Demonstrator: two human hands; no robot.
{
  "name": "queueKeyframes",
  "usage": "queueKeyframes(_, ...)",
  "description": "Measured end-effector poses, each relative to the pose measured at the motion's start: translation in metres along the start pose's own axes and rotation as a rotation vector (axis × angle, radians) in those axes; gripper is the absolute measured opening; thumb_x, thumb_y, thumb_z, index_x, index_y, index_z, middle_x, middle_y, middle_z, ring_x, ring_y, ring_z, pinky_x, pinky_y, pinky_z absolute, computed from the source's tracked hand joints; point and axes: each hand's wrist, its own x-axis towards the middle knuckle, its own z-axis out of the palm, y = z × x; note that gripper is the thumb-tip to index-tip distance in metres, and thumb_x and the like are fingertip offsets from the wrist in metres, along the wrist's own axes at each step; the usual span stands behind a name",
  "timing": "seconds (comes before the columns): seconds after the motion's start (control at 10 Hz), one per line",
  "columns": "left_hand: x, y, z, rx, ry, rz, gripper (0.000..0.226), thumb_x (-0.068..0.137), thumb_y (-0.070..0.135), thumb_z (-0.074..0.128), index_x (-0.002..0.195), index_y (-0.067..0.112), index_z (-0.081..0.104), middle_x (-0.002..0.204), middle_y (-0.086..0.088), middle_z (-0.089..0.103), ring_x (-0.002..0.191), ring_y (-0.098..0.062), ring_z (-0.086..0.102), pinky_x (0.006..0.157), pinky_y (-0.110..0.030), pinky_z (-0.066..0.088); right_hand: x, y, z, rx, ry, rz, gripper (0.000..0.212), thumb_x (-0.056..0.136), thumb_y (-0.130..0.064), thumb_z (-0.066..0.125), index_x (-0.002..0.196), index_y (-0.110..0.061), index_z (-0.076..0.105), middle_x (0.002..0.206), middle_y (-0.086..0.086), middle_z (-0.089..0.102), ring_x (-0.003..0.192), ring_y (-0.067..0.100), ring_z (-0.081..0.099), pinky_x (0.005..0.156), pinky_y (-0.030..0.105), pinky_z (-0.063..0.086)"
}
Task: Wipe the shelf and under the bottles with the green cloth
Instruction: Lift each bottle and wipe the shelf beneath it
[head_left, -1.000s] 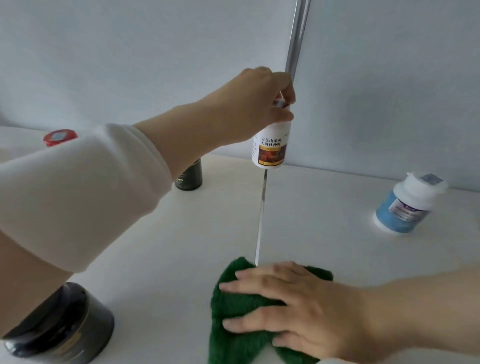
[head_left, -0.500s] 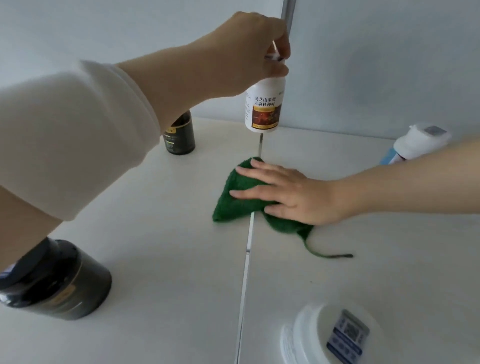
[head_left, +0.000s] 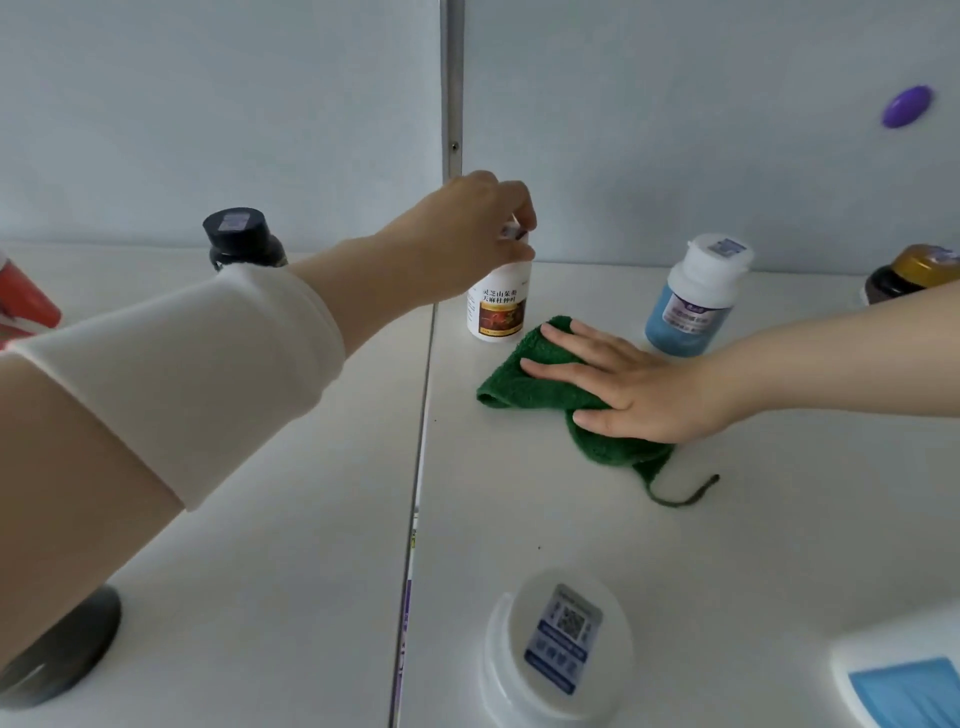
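**White bottle held by the cap, cloth flat beside it**

At the far left edge is part of a red thing (head_left: 26, 306), and a dark jar (head_left: 57, 654) sits half hidden under the sleeved left arm. A black bottle (head_left: 241, 239) stands at the back against the wall. The left hand (head_left: 467, 234) reaches over the seam (head_left: 423, 415) in the shelf (head_left: 727, 545), its fingers curled round the cap of the white bottle (head_left: 498, 312). Whether the bottle's base rests on the shelf or hangs just above it I cannot tell.

The green cloth (head_left: 540, 384) lies bunched on the shelf, one corner touching or just beside the white bottle. The right hand (head_left: 634, 395) presses down on it with its fingers straight. Behind that hand stands a blue bottle (head_left: 691, 306), and a white lid (head_left: 561, 644) shows near the front edge. A gold-capped jar (head_left: 909, 275) peeks over the right forearm, and part of a white and blue thing (head_left: 904, 680) shows at the bottom right corner.

This looks like the wiping-under-the-bottles step at the white bottle's spot. Next I would set that bottle down and let go, then lift the blue bottle clear and slide the cloth right.

Count: one cloth, two hands, and six bottles or jars I can make out. The red thing and the corner thing are too cut off to name
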Motion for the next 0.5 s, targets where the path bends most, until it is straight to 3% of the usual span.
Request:
queueKeyframes(0.2, -0.004, 0.005, 0.01, -0.013, 0.057, 0.008, 0.033, 0.093, 0.026, 0.049, 0.124, 0.015, 0.051, 0.127, -0.008, 0.05, 0.114, -0.025, 0.05, 0.087, -0.028, 0.037, -0.02, -0.024, 0.006, -0.015, -0.105, 0.094, 0.059, 0.099, -0.036, 0.024, 0.136, -0.052, -0.019, 0.147, -0.014, -0.037, 0.136, 0.013, -0.034, 0.117, 0.045, -0.007)
queueKeyframes(0.4, -0.03, 0.02, 0.002, -0.012, 0.068, 0.001, 0.047, 0.092, 0.041, 0.045, 0.136, 0.024, 0.041, 0.146, 0.0, 0.039, 0.128, -0.017, 0.043, 0.1, -0.027, 0.032, -0.016, -0.031, -0.005, -0.178, -0.156, 0.132, 0.054, 0.1, -0.031, 0.016, 0.139, -0.042, -0.021, 0.152, -0.001, -0.029, 0.141, 0.024, -0.023, 0.117, 0.045, -0.004)
queueKeyframes(0.5, -0.064, 0.039, -0.016, -0.3, 0.182, -0.036, 0.039, 0.09, 0.048, 0.044, 0.123, 0.029, 0.052, 0.127, 0.012, 0.055, 0.105, 0.0, 0.054, 0.082, -0.005, 0.039, -0.02, -0.032, -0.011, -0.098, -0.043, 0.116, 0.055, 0.101, -0.024, 0.025, 0.147, -0.03, -0.003, 0.156, 0.007, -0.015, 0.143, 0.03, -0.014, 0.117, 0.05, -0.002)
